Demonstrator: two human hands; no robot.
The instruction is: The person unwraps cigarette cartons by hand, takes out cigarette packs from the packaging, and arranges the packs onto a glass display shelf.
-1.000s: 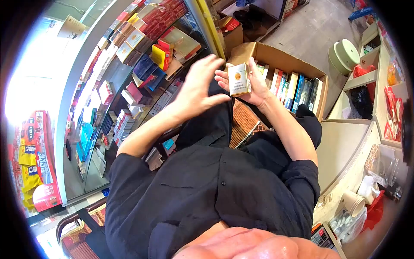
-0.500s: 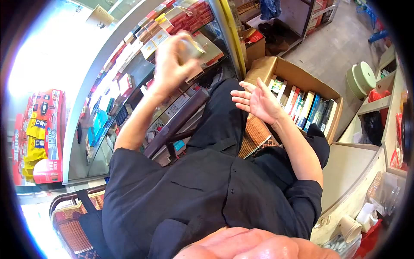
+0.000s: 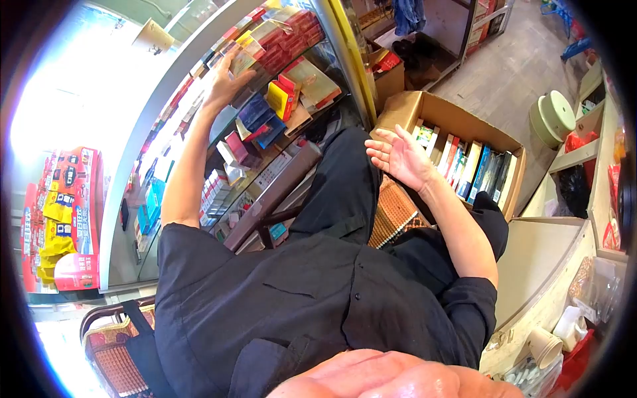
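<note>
At the upper shelf of the glass display case, my left hand [image 3: 224, 85] reaches in among rows of small boxes. A pale gold cigarette pack [image 3: 243, 61] lies between its thumb and fingers; the fingertips are partly hidden. Below that hand are a yellow and red box [image 3: 281, 98], a dark blue box [image 3: 255, 113] and a pink box [image 3: 240, 147]. My right hand [image 3: 403, 159] is held over my lap, palm up, fingers spread, with nothing in it. Beside it stands a cardboard box [image 3: 398, 106] with several upright cartons [image 3: 472, 169].
A dark wooden chair arm [image 3: 279, 192] runs along the case. Red and yellow snack packets [image 3: 63, 212] hang at the far left. Green stools [image 3: 554, 119] stand on the floor at right, near wooden shelving [image 3: 577, 159]. Paper cups [image 3: 543, 348] lie at lower right.
My left hand has moved up and left to the shelf row with a small pack, uncovering the coloured boxes below. My right hand has shifted slightly and stays open.
</note>
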